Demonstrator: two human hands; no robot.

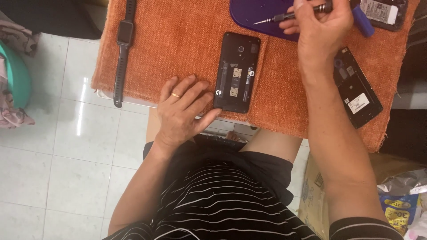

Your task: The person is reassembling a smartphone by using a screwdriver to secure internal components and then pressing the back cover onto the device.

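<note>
A black phone with its back cover off (236, 72) lies on an orange cloth (178, 40). My left hand (182, 111), with a gold ring, rests flat on the cloth, its thumb touching the phone's lower left edge. My right hand (318, 29) is farther up over a purple mat (255, 13), gripping a thin precision screwdriver (284, 17) with its tip pointing left.
A black smartwatch (122, 49) lies at the cloth's left edge. A second opened phone (358, 89) sits on the right, a third device (383, 12) at the top right. A blue object (363, 21) lies near my right hand. White tiled floor below; cardboard box and bags at lower right.
</note>
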